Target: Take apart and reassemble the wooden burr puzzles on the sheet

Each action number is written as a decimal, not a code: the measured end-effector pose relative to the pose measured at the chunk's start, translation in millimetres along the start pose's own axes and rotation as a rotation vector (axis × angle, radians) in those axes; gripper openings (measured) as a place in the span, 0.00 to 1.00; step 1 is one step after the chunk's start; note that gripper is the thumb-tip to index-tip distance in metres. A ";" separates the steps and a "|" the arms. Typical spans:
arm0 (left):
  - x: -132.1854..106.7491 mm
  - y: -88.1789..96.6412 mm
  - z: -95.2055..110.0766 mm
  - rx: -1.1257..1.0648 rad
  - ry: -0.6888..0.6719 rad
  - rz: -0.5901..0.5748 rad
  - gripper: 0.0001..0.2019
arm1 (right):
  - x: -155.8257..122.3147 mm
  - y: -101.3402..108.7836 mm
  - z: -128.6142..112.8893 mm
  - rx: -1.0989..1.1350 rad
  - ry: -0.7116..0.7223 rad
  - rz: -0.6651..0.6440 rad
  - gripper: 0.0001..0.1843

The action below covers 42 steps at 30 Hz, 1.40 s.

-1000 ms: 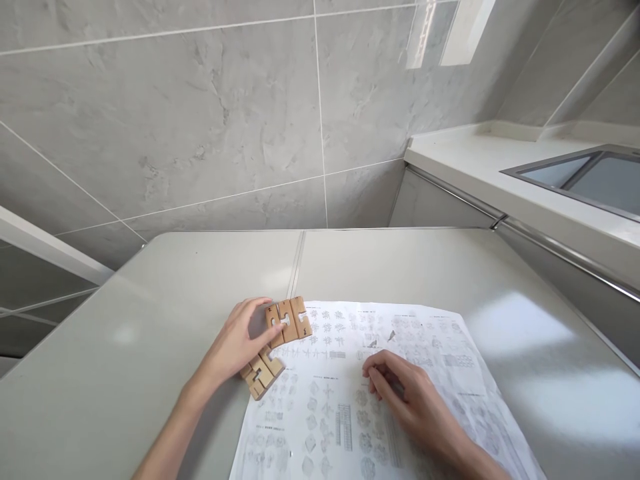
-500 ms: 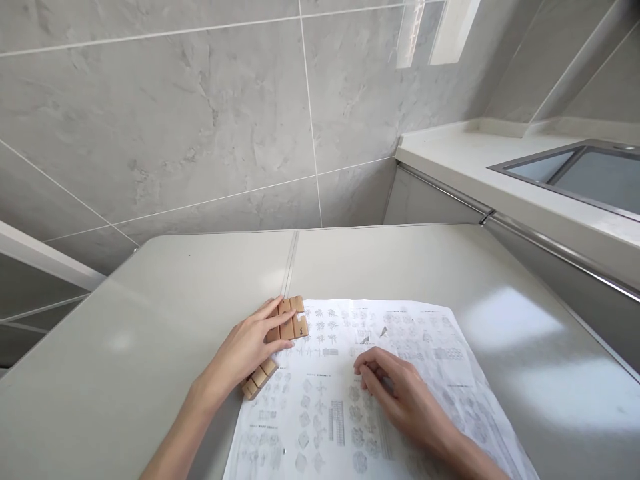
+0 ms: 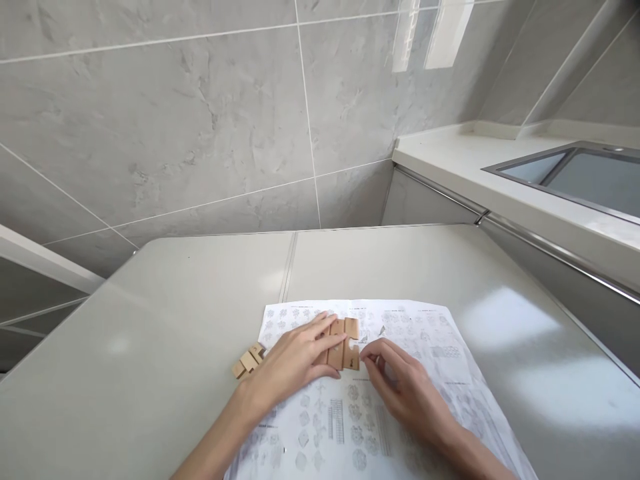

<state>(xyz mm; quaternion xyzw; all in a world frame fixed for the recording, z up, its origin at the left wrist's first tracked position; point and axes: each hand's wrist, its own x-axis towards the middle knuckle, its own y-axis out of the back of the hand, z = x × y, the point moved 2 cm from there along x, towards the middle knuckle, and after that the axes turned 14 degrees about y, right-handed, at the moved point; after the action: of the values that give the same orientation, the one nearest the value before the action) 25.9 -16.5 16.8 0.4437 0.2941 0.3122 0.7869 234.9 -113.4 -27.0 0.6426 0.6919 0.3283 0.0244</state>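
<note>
Positioning step, by judgement: left hand [image 3: 299, 353] clamped on notched wooden blocks [image 3: 352, 329], partly hidden, over printed sheet [image 3: 420, 417]; right hand [image 3: 406, 385] beside, fingertips seemingly together. Next move calls for steady alignment.

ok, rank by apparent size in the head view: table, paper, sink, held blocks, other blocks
1. Table
2. Paper
3. Sink, cut off by the frame
4. Held blocks, partly covered by left hand; ranked by visible part
5. Other blocks, near the paper's left edge
</note>
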 end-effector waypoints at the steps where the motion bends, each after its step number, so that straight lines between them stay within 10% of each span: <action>1: 0.1 -2.5 4.8 -0.012 -0.023 -0.007 0.39 | 0.4 1.3 0.4 -0.041 0.035 0.013 0.07; 11: -3.8 -9.0 -1.4 -0.033 0.009 0.102 0.44 | -3.3 1.9 10.7 -0.302 0.140 -0.073 0.18; 26: -10.8 -7.3 -12.8 0.045 0.092 0.265 0.15 | -3.8 6.1 18.1 -0.343 0.125 -0.158 0.12; 42: -5.0 -14.4 -6.8 0.065 0.037 0.379 0.15 | 3.1 10.3 8.4 -0.412 0.277 -0.152 0.03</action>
<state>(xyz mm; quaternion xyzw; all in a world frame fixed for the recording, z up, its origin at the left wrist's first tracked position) 21.0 -22.7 2.1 0.5106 0.2298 0.4530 0.6937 247.1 -107.5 -27.4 0.5193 0.6534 0.5443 0.0842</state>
